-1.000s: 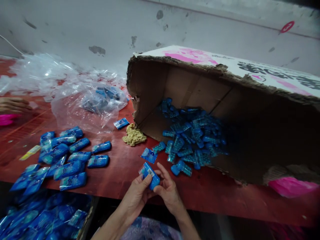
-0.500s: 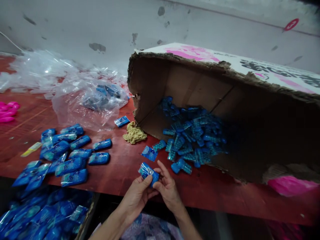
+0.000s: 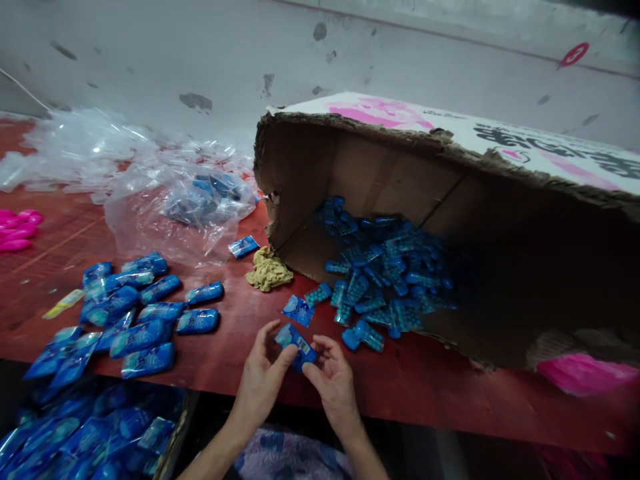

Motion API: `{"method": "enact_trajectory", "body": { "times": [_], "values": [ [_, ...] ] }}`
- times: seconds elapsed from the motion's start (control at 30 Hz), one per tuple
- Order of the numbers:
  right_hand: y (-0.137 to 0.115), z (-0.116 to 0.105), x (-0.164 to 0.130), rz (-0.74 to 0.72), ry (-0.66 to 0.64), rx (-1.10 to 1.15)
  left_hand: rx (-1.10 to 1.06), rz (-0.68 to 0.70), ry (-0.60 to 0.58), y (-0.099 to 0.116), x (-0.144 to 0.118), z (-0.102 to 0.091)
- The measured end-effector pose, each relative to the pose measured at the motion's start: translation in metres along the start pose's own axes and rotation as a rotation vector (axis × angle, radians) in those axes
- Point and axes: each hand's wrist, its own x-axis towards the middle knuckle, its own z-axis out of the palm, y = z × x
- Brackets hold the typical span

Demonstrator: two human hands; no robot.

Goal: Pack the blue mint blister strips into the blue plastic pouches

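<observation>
Both my hands hold one small blue packet [image 3: 297, 344] over the near edge of the red table [image 3: 235, 347]. My left hand [image 3: 260, 383] pinches its left end between thumb and fingers. My right hand [image 3: 334, 380] grips its right end. A loose blue sachet [image 3: 299, 310] lies just beyond my fingers. A torn cardboard box [image 3: 450, 220] lies on its side to the right, with a heap of blue pill packs [image 3: 385, 273] spilling from its open mouth.
Several wrapped blue packets [image 3: 135, 310] lie in a cluster at left, above a bin of more packets [image 3: 85, 437] under the table edge. Clear plastic bags [image 3: 165, 193] pile up at the back left. A crumpled tan rag [image 3: 269, 272] and pink items [image 3: 17, 230] lie on the table.
My hands have lowered slightly and turned the packet flatter. Left-hand fingers have spread apart. The other person's hand seen at the far left a second ago is gone.
</observation>
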Motion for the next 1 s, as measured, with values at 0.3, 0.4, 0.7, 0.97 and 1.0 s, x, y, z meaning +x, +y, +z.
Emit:
{"method": "enact_trajectory", "body": {
  "times": [0.3, 0.4, 0.7, 0.97, 1.0],
  "values": [
    [0.006, 0.007, -0.004, 0.093, 0.038, 0.083, 0.12, 0.041, 0.016, -0.002, 0.014, -0.013],
    [0.006, 0.01, -0.005, 0.101, 0.025, 0.1, 0.189, 0.061, 0.027, -0.004, 0.014, -0.014],
    [0.014, 0.002, -0.011, -0.045, 0.06, -0.235, -0.428, -0.402, -0.147, 0.003, 0.008, 0.0],
    [0.001, -0.014, -0.006, -0.126, -0.129, -0.304, -0.588, -0.555, -0.437, 0.008, 0.005, -0.009],
    [0.001, -0.014, -0.005, -0.093, -0.173, -0.219, -0.611, -0.565, -0.452, 0.007, 0.005, -0.009]
  ]
}}
